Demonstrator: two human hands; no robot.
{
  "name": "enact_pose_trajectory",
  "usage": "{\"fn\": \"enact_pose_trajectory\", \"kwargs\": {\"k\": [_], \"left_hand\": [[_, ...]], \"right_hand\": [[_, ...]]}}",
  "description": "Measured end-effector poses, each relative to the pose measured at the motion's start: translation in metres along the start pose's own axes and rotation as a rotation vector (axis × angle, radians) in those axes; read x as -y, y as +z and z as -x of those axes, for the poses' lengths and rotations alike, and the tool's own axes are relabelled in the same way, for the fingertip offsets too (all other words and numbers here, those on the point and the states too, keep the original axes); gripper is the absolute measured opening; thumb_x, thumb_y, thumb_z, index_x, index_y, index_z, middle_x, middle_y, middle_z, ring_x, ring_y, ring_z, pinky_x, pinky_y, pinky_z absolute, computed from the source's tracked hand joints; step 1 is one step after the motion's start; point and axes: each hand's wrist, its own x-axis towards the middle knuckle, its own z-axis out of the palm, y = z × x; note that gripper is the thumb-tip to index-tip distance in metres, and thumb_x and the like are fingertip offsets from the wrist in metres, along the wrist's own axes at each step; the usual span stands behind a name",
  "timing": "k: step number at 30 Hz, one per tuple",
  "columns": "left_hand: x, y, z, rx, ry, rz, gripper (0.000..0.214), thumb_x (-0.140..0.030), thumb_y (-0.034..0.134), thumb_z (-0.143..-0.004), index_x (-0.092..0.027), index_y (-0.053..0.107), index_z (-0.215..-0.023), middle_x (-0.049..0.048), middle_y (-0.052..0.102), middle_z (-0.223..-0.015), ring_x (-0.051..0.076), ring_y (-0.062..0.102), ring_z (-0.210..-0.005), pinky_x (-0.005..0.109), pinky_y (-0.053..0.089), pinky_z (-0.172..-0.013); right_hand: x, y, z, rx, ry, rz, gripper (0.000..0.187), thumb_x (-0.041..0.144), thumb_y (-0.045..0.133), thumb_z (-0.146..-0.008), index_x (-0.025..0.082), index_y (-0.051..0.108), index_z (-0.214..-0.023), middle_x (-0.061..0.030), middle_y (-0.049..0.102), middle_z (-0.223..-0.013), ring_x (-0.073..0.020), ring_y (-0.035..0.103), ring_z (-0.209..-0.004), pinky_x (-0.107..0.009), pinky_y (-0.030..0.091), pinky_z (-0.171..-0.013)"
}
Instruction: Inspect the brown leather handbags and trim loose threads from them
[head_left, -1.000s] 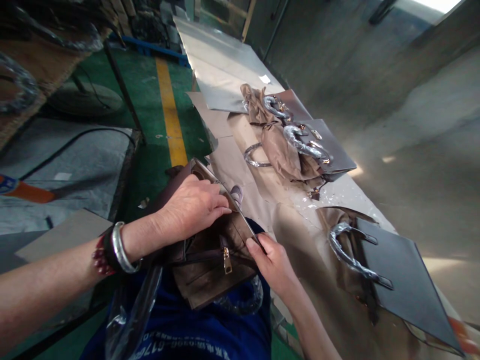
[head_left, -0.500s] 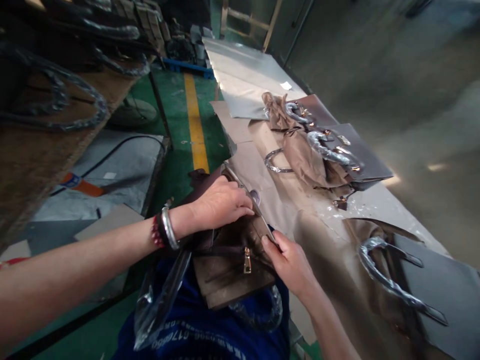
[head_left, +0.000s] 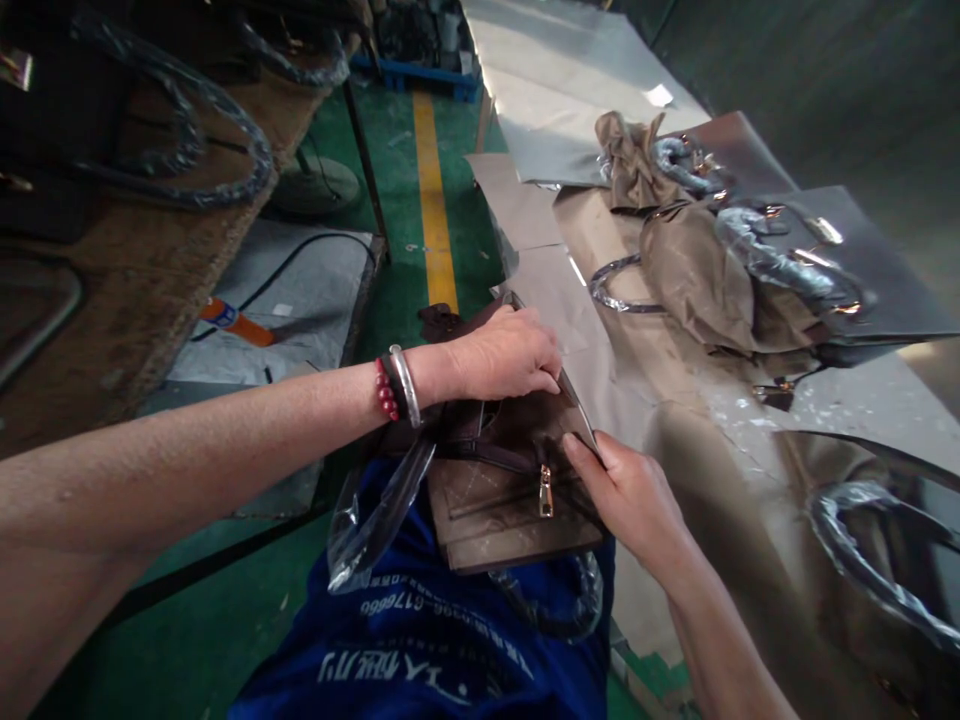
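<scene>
A brown handbag [head_left: 510,490] lies on my lap over a blue apron, its gold zipper pull hanging at the front. My left hand [head_left: 506,355] is closed over the bag's top edge, fingers curled down onto it; beads and a silver bangle circle that wrist. My right hand [head_left: 630,495] grips the bag's right edge, thumb on top. A plastic-wrapped handle [head_left: 559,605] hangs below the bag, and clear plastic wrap [head_left: 375,520] trails to its left.
The table [head_left: 600,330] to the right is covered in brown paper. On it lie grey handbags [head_left: 847,280] with plastic-wrapped handles and paper stuffing; another [head_left: 885,540] is at near right. A shelf with dark bags [head_left: 150,150] stands at left, over green floor with a yellow line [head_left: 435,220].
The view has swung toward the right and down. Both hands stay on the brown bag; the left has slid along its top edge, the right keeps its grip on the side.
</scene>
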Motion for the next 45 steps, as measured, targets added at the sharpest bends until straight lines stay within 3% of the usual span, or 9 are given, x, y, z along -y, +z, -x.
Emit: {"fn": "enact_pose_trajectory", "kwargs": {"k": [9,13,17,20,23,29,34,40,45], "left_hand": [[-0.002,-0.003,0.001,0.020,-0.012,0.072,0.019,-0.028,0.052,-0.087,-0.023,0.070,-0.083,-0.0013,0.070,-0.082,0.018,0.057,-0.088,0.034,0.031,-0.081],[-0.008,-0.006,0.002,-0.001,-0.028,0.123,0.016,-0.024,0.054,-0.086,-0.021,0.069,-0.082,-0.0010,0.070,-0.083,0.017,0.057,-0.088,0.033,0.031,-0.085],[-0.013,-0.006,0.005,-0.019,-0.034,0.139,0.015,-0.023,0.055,-0.086,-0.021,0.070,-0.081,-0.0002,0.069,-0.081,0.017,0.056,-0.083,0.034,0.032,-0.085],[-0.016,0.000,0.005,-0.032,-0.061,0.128,0.016,-0.025,0.056,-0.085,-0.020,0.070,-0.077,0.0009,0.068,-0.076,0.017,0.055,-0.080,0.034,0.034,-0.081],[-0.019,0.006,0.006,-0.056,-0.086,0.116,0.016,-0.026,0.057,-0.085,-0.019,0.069,-0.076,0.0022,0.066,-0.075,0.018,0.055,-0.079,0.033,0.035,-0.078],[-0.025,0.013,0.009,-0.079,-0.071,0.091,0.017,-0.024,0.056,-0.085,-0.019,0.067,-0.073,0.0008,0.064,-0.074,0.017,0.055,-0.078,0.032,0.032,-0.072],[-0.023,0.001,0.015,-0.061,-0.061,0.021,0.015,-0.025,0.056,-0.085,-0.021,0.066,-0.076,0.0007,0.064,-0.077,0.019,0.053,-0.082,0.034,0.031,-0.074],[-0.016,-0.018,0.019,-0.049,-0.005,-0.184,0.014,-0.026,0.058,-0.084,-0.019,0.065,-0.073,0.0025,0.062,-0.076,0.020,0.049,-0.082,0.036,0.029,-0.072],[-0.011,-0.017,0.014,-0.120,0.000,-0.176,0.015,-0.027,0.058,-0.083,-0.018,0.064,-0.072,0.0034,0.061,-0.087,0.022,0.047,-0.090,0.038,0.029,-0.076]], "right_hand": [[0.006,-0.001,0.005,0.041,0.033,-0.081,0.042,0.051,0.027,-0.091,0.021,0.041,-0.063,0.0013,0.045,-0.056,-0.0142,0.048,-0.054,-0.024,0.031,-0.052],[0.010,-0.004,0.010,0.001,0.011,-0.072,0.041,0.045,0.025,-0.093,0.022,0.036,-0.061,0.0008,0.047,-0.054,-0.0138,0.049,-0.052,-0.025,0.028,-0.052],[0.009,-0.003,0.015,0.017,0.018,-0.053,0.041,0.043,0.023,-0.094,0.021,0.041,-0.065,-0.0009,0.053,-0.057,-0.0157,0.053,-0.054,-0.026,0.027,-0.052],[0.005,-0.005,0.018,0.071,0.066,-0.082,0.034,0.041,0.027,-0.093,0.019,0.052,-0.084,-0.0034,0.061,-0.067,-0.0189,0.059,-0.063,-0.026,0.030,-0.054],[0.003,-0.012,0.014,0.106,0.094,-0.129,0.030,0.041,0.037,-0.091,0.019,0.052,-0.104,-0.0048,0.066,-0.079,-0.0206,0.062,-0.075,-0.025,0.035,-0.059],[0.006,-0.013,-0.018,0.057,0.108,-0.285,0.022,0.040,0.056,-0.080,0.018,0.060,-0.080,-0.0013,0.062,-0.072,-0.0175,0.057,-0.070,-0.023,0.035,-0.058],[0.009,0.005,-0.031,-0.001,0.058,-0.459,0.028,0.037,0.050,-0.084,0.016,0.061,-0.070,0.0024,0.055,-0.061,-0.0132,0.052,-0.063,-0.021,0.033,-0.052],[0.009,0.010,-0.015,-0.077,-0.010,-0.462,0.028,0.038,0.044,-0.089,0.018,0.061,-0.080,0.0017,0.060,-0.068,-0.0131,0.053,-0.064,-0.021,0.038,-0.058],[0.015,0.004,-0.009,-0.056,-0.033,-0.455,0.024,0.032,0.044,-0.090,0.021,0.059,-0.105,-0.0027,0.067,-0.090,-0.0184,0.061,-0.084,-0.025,0.042,-0.071]]}}
